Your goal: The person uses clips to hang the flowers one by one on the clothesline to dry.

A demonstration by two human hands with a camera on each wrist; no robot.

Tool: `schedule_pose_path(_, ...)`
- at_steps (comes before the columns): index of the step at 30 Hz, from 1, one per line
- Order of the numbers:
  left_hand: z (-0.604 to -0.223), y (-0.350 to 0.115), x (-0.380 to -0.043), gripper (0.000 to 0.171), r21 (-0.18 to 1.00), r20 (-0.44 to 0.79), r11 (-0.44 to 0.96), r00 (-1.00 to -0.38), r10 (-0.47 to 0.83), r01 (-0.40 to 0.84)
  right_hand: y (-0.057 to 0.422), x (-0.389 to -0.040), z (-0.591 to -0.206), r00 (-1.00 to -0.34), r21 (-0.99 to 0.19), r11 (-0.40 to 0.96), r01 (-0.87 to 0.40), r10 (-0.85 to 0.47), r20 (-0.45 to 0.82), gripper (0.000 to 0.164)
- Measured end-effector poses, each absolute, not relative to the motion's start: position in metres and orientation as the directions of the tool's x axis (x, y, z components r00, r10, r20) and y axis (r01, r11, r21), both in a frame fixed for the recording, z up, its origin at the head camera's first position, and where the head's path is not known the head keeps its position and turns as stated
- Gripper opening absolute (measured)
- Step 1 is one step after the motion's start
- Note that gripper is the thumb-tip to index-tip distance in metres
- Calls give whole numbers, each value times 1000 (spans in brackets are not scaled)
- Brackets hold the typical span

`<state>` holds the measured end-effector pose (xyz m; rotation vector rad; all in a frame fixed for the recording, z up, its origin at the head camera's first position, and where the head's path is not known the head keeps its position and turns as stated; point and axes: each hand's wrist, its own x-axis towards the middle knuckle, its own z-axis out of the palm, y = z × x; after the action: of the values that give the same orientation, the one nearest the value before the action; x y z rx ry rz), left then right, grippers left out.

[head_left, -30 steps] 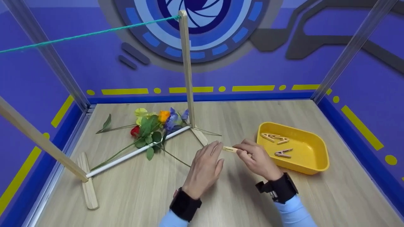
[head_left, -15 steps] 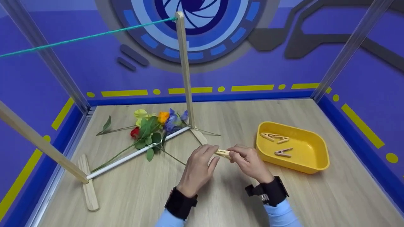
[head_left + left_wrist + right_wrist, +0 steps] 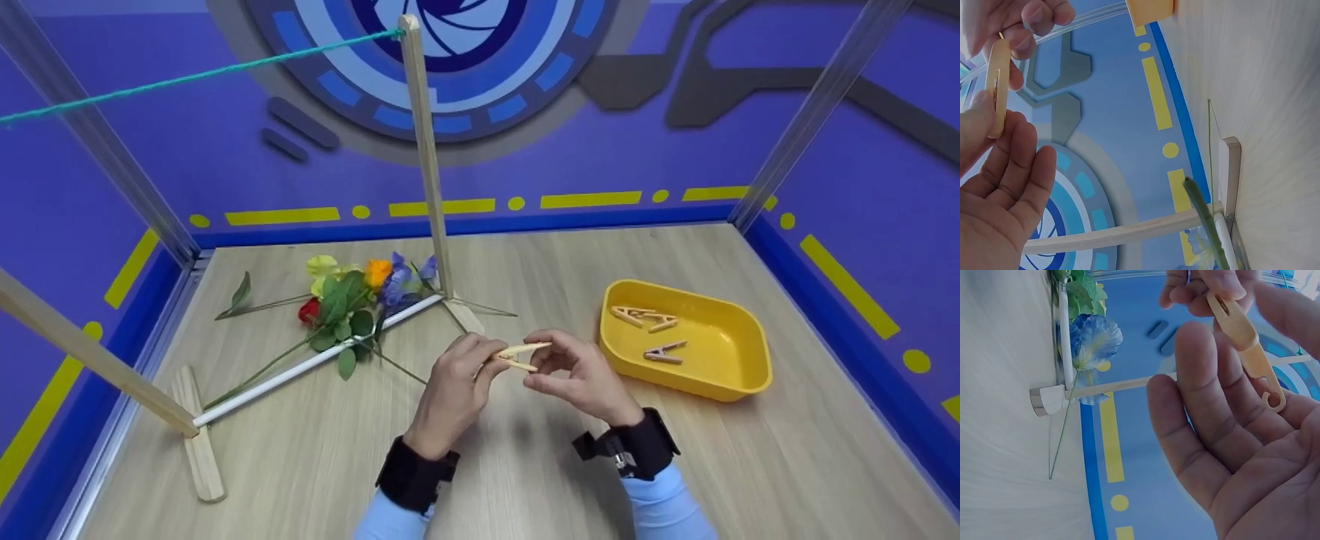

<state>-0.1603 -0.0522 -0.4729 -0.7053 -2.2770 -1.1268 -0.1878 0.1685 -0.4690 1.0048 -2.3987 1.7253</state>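
My left hand [image 3: 450, 382] pinches a light wooden clothespin [image 3: 523, 349] between thumb and fingers, its two legs spread apart toward the right. In the left wrist view, the thumb lies over one end of the clothespin [image 3: 998, 84]. My right hand [image 3: 585, 375] is at the other end, with thumb and fingers parted around the legs. In the right wrist view, its fingers are loosely bent beside the clothespin [image 3: 1241, 332] and its thumb is apart from it; whether a fingertip touches, I cannot tell. Further clothespins [image 3: 664, 352] lie in the yellow tray [image 3: 690, 384] at right.
A wooden post [image 3: 424, 142] and a nearer slanted post [image 3: 90, 345] carry a green string [image 3: 202, 75]. A white rod [image 3: 277, 382] joins their feet. Flowers with red [image 3: 308, 311], orange [image 3: 377, 274] and blue [image 3: 397, 285] blooms lie by the rod. Patterned walls enclose the table.
The clothespin has passed from the right hand's pinch to the left hand's, and turned so that its legs show. Both hands have shifted slightly left in the head view. The right fingers have parted.
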Motion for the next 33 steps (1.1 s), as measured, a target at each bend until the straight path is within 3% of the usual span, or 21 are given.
schedule_pose_path(5, -471, -51, -160, 16, 579, 625, 515, -749, 218, 633, 169, -190, -467, -782, -813, 169, -557, -436, 445, 37)
schedule_pose_path(17, -468, -51, -157, 28, 569, 622, 502, -740, 255, 651, 168, -191, -465, -674, -656, 189, -731, -352, 649, 28)
schedule_pose_path(25, -465, -49, -155, 23, 554, 637, 514, -731, 246, 655, 169, -189, -464, -710, -728, 137, -671, -400, 579, 31)
schedule_pose_path(33, -465, -42, -153, 15, 528, 658, 516, -709, 253, 674, 168, -186, -463, -743, -820, -33, -572, -402, 535, 36)
